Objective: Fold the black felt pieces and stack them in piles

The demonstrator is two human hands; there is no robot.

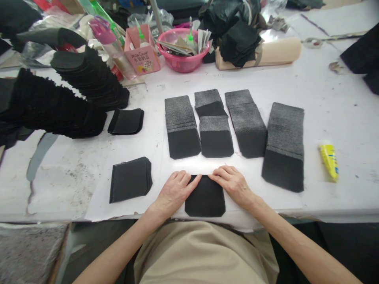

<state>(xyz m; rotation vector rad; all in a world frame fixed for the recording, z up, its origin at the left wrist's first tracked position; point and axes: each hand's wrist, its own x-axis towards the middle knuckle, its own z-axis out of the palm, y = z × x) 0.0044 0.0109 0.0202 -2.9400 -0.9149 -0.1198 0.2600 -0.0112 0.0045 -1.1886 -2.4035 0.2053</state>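
A black leather piece [205, 199] with two cut lower corners lies flat on the white table near its front edge. My left hand [175, 190] is at its upper left, fingers curled, thumb and fingertips pinching the top edge. At the upper right my right hand [232, 182] grips the same edge, its fingers bent together. The edge shows a narrow folded strip between the two hands. To the left sits a small stack of similar black pieces [130, 180]. Beyond my hands, overlapping pieces with grey fuzzy strips lie in rows, among them a middle row [217, 144] and a right row [284, 169].
Tall leaning stacks of black pieces [59, 104] stand at the left, beside a smaller pile [126, 121]. Along the back are a pink box [143, 57], a pink basin [183, 61] of tools and a beige roll [278, 53]. A yellow tube [328, 161] lies right.
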